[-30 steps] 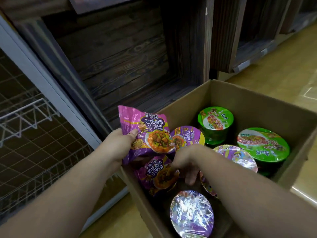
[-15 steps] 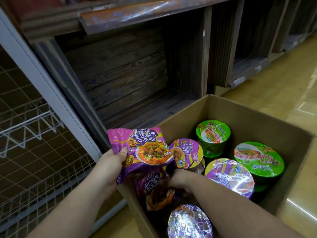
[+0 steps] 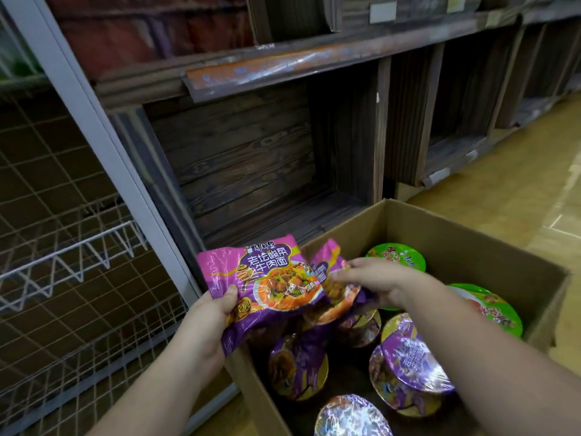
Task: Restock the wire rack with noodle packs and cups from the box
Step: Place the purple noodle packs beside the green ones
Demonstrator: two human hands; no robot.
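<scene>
1. Over the left edge of the cardboard box (image 3: 465, 247), the left hand (image 3: 204, 328) grips a purple noodle pack (image 3: 264, 278) by its lower left corner, thumb on top of the wrapper, picture side facing up.
2. Right next to it, the right hand (image 3: 374, 278) pinches a second purple pack (image 3: 338, 287), which sits partly tucked under the first one. Can only see part of that one.
3. Down in the box there are purple-lidded cups (image 3: 408, 360), several of them, one at the bottom edge of the shot with a shiny film lid (image 3: 352, 416).
4. Green-lidded cups (image 3: 399, 256) sit along the far and right side of the box, one partly hidden behind the right arm.
5. Off to the left is the white wire rack (image 3: 63, 256), its wire shelves look bare in the part I can see, grey upright post (image 3: 94, 127) between it and the box.
6. Behind the box, dark wooden shelving (image 3: 251, 158) runs along the wall, and the box sits on a yellowish floor (image 3: 503, 190).
</scene>
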